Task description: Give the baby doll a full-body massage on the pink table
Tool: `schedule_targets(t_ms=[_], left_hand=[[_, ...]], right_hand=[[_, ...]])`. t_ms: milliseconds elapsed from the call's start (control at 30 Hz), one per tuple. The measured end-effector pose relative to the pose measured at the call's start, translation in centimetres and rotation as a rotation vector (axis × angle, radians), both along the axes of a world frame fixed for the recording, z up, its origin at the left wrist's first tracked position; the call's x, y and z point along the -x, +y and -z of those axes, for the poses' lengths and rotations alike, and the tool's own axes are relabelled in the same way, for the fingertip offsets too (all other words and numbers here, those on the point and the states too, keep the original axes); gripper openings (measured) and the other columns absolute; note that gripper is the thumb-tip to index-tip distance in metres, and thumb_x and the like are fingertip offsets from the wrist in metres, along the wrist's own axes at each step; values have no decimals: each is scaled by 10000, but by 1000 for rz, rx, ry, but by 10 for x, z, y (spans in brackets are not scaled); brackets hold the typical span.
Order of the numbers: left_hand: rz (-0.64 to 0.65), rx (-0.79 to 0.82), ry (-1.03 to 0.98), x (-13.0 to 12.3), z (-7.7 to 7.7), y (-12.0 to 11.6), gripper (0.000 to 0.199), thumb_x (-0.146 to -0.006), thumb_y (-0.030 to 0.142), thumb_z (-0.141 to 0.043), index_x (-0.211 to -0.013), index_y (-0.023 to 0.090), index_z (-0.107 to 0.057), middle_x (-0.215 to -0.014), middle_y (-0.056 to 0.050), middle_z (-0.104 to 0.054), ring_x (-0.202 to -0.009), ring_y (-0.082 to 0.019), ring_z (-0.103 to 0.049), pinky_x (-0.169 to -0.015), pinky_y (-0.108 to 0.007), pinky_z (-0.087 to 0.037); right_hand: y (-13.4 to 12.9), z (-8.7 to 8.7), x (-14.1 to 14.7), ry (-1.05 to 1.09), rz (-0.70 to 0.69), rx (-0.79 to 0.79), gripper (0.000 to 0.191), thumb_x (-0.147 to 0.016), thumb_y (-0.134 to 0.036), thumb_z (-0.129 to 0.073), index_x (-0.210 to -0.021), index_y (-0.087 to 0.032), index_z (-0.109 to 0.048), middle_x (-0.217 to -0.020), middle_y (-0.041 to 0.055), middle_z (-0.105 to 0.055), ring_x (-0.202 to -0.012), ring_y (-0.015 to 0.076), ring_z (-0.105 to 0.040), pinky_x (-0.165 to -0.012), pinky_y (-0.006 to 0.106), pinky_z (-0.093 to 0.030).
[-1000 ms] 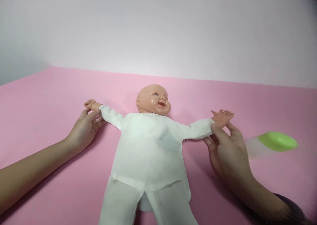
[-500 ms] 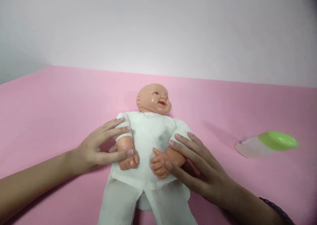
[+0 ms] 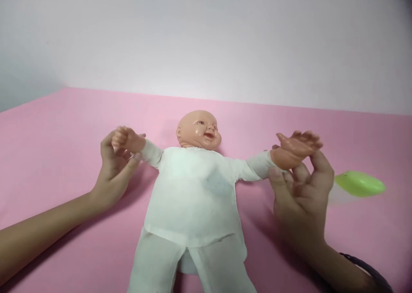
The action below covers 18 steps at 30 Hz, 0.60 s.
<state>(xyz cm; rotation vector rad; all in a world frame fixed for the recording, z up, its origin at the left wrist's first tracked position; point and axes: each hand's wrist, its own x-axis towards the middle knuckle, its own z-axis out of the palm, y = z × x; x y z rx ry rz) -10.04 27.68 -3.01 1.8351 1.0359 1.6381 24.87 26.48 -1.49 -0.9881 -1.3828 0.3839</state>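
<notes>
A bald baby doll [image 3: 193, 194] in a white top and trousers lies on its back, head turned to the right. Both of its arms are spread out to the sides and raised. My left hand [image 3: 112, 168] is closed around the doll's forearm on the left, thumb on the near side and fingers behind it. On the other side, my right hand [image 3: 299, 190] grips the doll's other arm near the wrist, the thumb at the sleeve cuff and fingers behind. The doll's feet are out of view.
A pink surface [image 3: 80, 125] lies under the doll, with a pale wall [image 3: 206, 39] behind it. To the right, partly behind my right hand, lies a bottle with a green cap [image 3: 360, 183]. A dark band [image 3: 367, 269] circles my right wrist.
The doll's arms, folded over its belly before, are now spread outward and up. My hands moved outward with them and closed round them from a flat, resting touch.
</notes>
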Motion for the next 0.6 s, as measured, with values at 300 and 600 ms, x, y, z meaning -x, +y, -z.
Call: schedule_targets(t_ms=[300, 600], left_hand=[[-89, 664, -548, 12, -15, 22, 127, -942, 243, -659, -959, 203, -539, -952, -16, -636, -935, -143, -676, -906, -285, -603], [-83, 11, -48, -2, -9, -4, 509, -986, 215, -657, -1387, 431, -430, -1495, 5, -495, -1399, -223, -535, -1120, -429, -527]], right_hand=[[29, 42, -38, 327, -28, 400, 378, -952, -456, -704, -1286, -312, -603, -1516, 109, -565, -1389, 357, -574, -1002, 617, -626], [-2, -1, 1, 5, -71, 51, 606, -947, -291, -718, -1502, -350, -481, -1591, 69, -498, -1496, 298, -457, -1185, 585, -476]])
